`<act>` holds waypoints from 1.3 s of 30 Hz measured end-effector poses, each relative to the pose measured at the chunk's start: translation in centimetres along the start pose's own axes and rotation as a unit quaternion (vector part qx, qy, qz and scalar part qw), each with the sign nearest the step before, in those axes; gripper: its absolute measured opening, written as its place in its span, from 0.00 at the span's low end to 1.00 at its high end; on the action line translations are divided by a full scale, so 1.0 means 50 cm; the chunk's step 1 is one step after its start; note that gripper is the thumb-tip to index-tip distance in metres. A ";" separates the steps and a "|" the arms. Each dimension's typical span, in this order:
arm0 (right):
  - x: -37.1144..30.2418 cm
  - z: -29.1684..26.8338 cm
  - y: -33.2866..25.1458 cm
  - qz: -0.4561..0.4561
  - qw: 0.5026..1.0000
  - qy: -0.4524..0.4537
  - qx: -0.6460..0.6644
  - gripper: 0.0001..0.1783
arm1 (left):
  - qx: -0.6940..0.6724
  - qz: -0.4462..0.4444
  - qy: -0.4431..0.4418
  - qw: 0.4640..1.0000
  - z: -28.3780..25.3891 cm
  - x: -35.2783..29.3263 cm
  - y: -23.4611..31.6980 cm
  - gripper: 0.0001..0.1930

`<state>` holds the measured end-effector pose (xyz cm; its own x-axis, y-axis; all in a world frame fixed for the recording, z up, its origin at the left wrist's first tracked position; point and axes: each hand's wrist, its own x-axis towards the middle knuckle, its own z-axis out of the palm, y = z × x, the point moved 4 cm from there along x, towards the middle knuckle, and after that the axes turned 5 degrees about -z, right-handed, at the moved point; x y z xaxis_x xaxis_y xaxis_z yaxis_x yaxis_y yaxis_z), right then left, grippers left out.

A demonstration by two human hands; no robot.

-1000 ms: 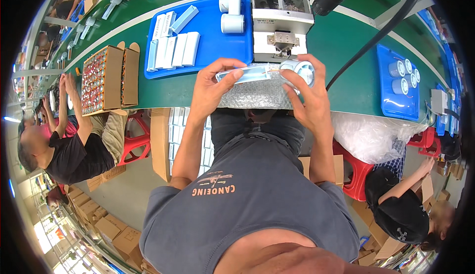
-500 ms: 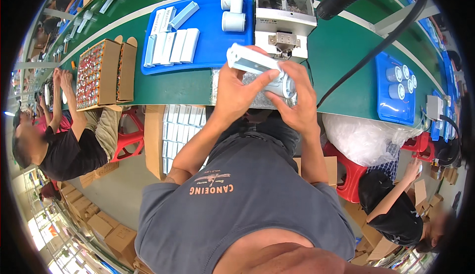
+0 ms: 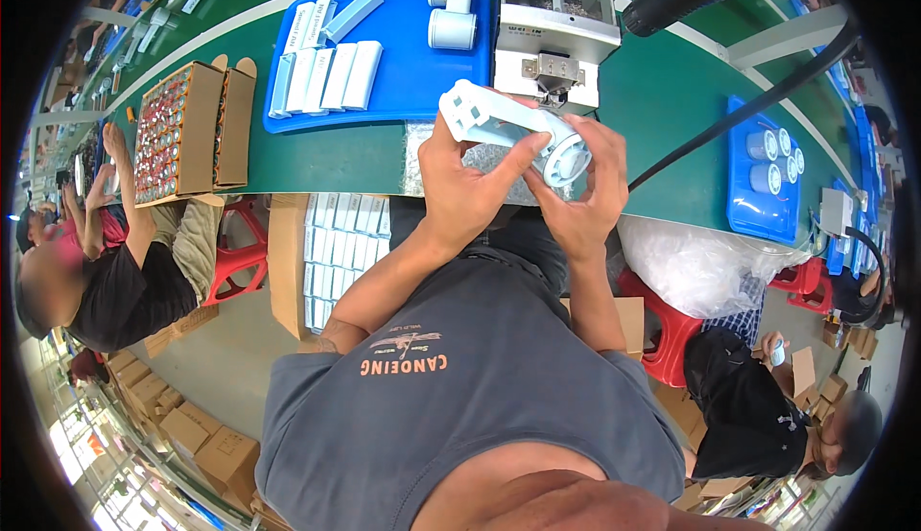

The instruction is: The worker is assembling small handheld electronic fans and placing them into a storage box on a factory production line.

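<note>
- As it stretches across in front of me, the green table [image 3: 657, 99] runs its near edge past my lap.
- Ahead and to the left lies a large blue tray [image 3: 408, 75], its right side up against or just beside the machine; I can't tell which.
- Below the table edge, on my left, an open cardboard box [image 3: 285, 272] holds packed rows of light blue pieces [image 3: 345, 253].
- Straight ahead stands the grey-white machine [image 3: 547, 42], with a clear window in its upper part.
- To my right, beneath the edge, bulges a heap of clear plastic [image 3: 672, 253].
- Farther right on the table, a smaller blue tray [image 3: 763, 212] carries several round white parts [image 3: 765, 178].
- My left hand [image 3: 459, 178] has thumb and fingers clamped on the long handle of what I'm holding.
- My right hand [image 3: 583, 210] grips its round end, thumb underneath and fingers curled over the far side.
- Between them, the pale blue plastic piece [image 3: 508, 118] is tilted, handle end up to the left, above the table's near edge and in front of the machine.
- Smallest are the slim light blue strips [image 3: 336, 78] in the large tray, most side by side, one slanting behind.
</note>
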<state>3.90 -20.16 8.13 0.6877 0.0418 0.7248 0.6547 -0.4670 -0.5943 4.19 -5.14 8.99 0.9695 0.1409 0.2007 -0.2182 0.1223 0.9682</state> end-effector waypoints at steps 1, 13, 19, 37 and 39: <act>0.001 -0.001 -0.002 -0.010 1.000 0.004 -0.009 0.39 | -0.013 0.008 0.012 1.000 0.003 -0.001 0.003 0.18; -0.008 -0.004 -0.012 -0.045 0.997 0.038 -0.045 0.39 | -0.017 0.025 0.030 0.999 0.009 -0.009 0.000 0.16; -0.015 0.001 -0.013 -0.052 0.994 0.055 -0.073 0.39 | -0.004 0.044 0.035 0.998 0.011 -0.014 -0.013 0.20; -0.049 0.019 0.007 0.025 0.991 0.113 -0.065 0.41 | 0.177 0.131 0.012 0.975 0.029 -0.020 -0.042 0.31; -0.054 0.023 0.011 0.033 0.991 0.118 -0.059 0.41 | 0.191 0.131 0.027 0.972 0.033 -0.026 -0.058 0.32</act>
<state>2.77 -19.49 5.46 0.6259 -0.1937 0.7555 0.5596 -0.5632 -0.6080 3.77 -7.30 6.18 0.8763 0.1707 0.4504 -0.3899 -0.2976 0.8714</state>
